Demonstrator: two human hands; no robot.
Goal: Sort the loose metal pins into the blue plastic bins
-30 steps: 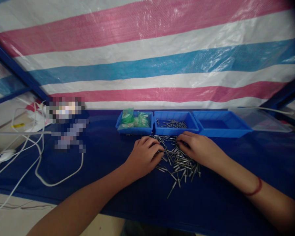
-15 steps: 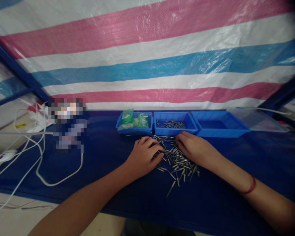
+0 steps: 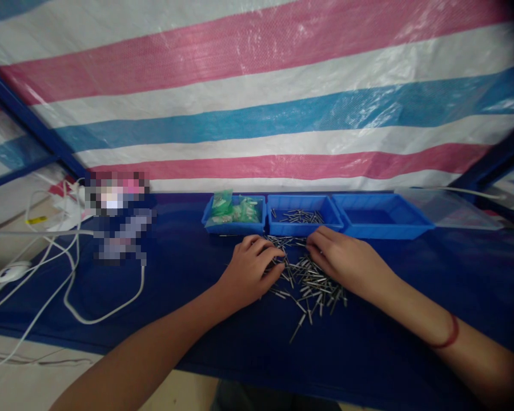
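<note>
A loose heap of thin silver blind rivets (image 3: 319, 279) lies on the blue tabletop (image 3: 240, 342). My left hand (image 3: 252, 268) rests at the heap's left side, fingers curved and thumb apart from the forefinger; rivets show in that gap, and none is visibly gripped. At the heap's upper right, my right hand (image 3: 340, 254) has its fingers pinched together at the end of a rivet, the fingertips partly hidden. Just behind the hands, the middle blue bin (image 3: 304, 230) contains more rivets (image 3: 303, 217).
The left blue bin (image 3: 235, 229) holds green plastic packets (image 3: 245, 210). A third blue bin (image 3: 388, 231) and a clear plastic sheet (image 3: 449, 208) are to the right. White cables (image 3: 75, 285) loop across the left side. A striped tarp (image 3: 257, 114) hangs behind.
Both hands have stayed nearly in place. My right forearm has shifted slightly, and some rivets between the hands have moved a little apart, leaving a gap in the heap.
</note>
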